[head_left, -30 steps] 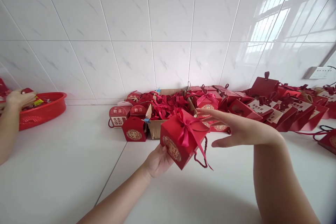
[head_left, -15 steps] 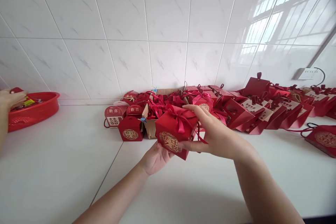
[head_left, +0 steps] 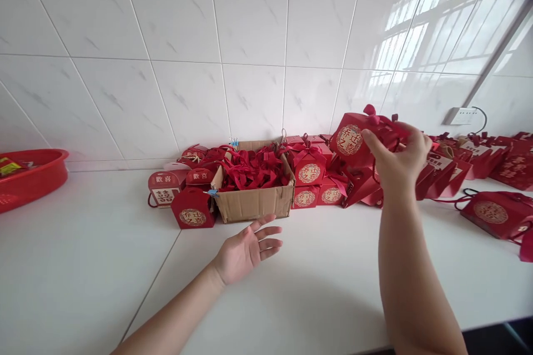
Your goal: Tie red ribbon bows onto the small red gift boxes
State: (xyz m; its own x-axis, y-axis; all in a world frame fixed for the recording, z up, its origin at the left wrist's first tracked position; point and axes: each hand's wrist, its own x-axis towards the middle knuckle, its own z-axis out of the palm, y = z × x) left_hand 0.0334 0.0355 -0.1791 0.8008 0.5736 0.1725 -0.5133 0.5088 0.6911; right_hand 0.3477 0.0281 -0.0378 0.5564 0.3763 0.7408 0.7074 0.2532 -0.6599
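My right hand (head_left: 400, 158) is closed on a red gift box (head_left: 353, 141) with a ribbon bow and a gold round label, held up in the air above the stacked boxes at the right of the carton. My left hand (head_left: 246, 247) hovers palm up with fingers spread, holding nothing, just in front of a brown cardboard carton (head_left: 254, 202) filled with red ribbons. Finished red gift boxes (head_left: 308, 169) with gold labels are stacked right of the carton.
More red boxes (head_left: 192, 211) stand left of the carton. Flat red boxes and bags (head_left: 491, 213) lie along the wall at right. A red plastic basin (head_left: 29, 177) sits at far left. A wall socket (head_left: 460, 116) is on the tiles. The white counter's front edge runs bottom right.
My right hand took the red gift box from my left hand and lifted it up and right. My left hand let go and opened. The other person's hand at the basin left the view.
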